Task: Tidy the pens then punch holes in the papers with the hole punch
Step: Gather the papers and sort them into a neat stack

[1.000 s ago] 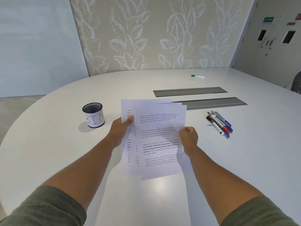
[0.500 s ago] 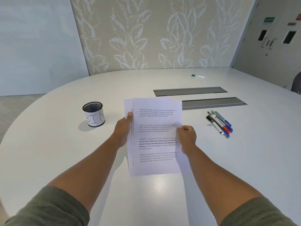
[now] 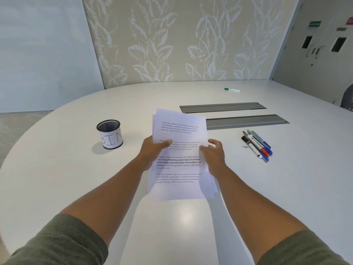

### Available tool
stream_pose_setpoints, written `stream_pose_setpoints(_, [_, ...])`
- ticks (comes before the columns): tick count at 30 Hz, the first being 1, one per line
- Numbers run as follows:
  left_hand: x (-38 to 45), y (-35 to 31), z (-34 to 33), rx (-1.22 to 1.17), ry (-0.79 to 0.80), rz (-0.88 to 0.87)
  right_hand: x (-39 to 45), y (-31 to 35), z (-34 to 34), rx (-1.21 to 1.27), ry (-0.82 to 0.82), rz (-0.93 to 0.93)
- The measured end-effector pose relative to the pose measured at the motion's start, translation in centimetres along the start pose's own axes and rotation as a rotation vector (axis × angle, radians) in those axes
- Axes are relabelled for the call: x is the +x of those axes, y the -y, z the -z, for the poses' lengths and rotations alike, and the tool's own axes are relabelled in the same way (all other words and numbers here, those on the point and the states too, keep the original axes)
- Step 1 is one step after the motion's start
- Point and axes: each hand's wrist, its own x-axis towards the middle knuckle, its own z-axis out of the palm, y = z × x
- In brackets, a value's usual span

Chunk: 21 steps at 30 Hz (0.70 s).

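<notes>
- Head cam, landmark = paper stack, held up over the white table at centre.
- Far left of stack: mesh cup w/ "BIN" label, upright, empty as far as visible. Well apart from stack.
- Left hand: closed on stack's left edge, thumb on top of the front sheet, fingers behind.
- Stack itself: several printed sheets, not squared. Top edges fanned at upper left, bottom-right corners staggered.
- Right hand: at stack's right edge, fingers curled and loose, thumb on the sheet; looks like a light pinch, not a firm clamp.
- Right of stack: pens lying bundled on table, not in cup, so tidy step not done. Small blue paper clip just beside them. Green marker far back-right, alone.
- Behind stack: two grey cable trays.
- Hole punch: not in view.
- Risks:
  - loose right grip + fanned sheets → back pages slide out or drop.
  - punching unaligned stack → holes won't line up.
  - stray green marker easy to miss in the tidy.
</notes>
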Motion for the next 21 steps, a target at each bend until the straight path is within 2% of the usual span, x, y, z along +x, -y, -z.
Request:
stream_pose_setpoints(2, [0.2, -0.4, -0.3, -0.014, -0.023, 0.014, 0.0, 0.9, -0.2, -0.005, 0.078, 0.01])
stream_pose_setpoints(4, [0.5, -1.1, -0.7, -0.028, -0.051, 0.006, 0.1, 2.0, -0.4, -0.057, 0.088, 0.036])
stream_pose_setpoints(7, [0.9, -2.8, -1.2, -0.062, -0.08, -0.046, 0.0, 4.5, -0.7, -0.107, 0.019, 0.161])
stream_pose_setpoints(14, [1.8, -7.4, -3.5, -0.192, -0.033, -0.235, -0.1, 8.7, -1.1, -0.089, -0.176, 0.5])
stream_pose_setpoints(17, [1.9, -8.1, -4.1, -0.189, -0.024, -0.275, -0.1, 8.8, -1.0, -0.042, -0.201, 0.537])
stream_pose_setpoints(21, [1.7, -6.6, -3.8, -0.138, 0.021, -0.288, -0.2, 7.3, -0.6, -0.066, -0.191, 0.467])
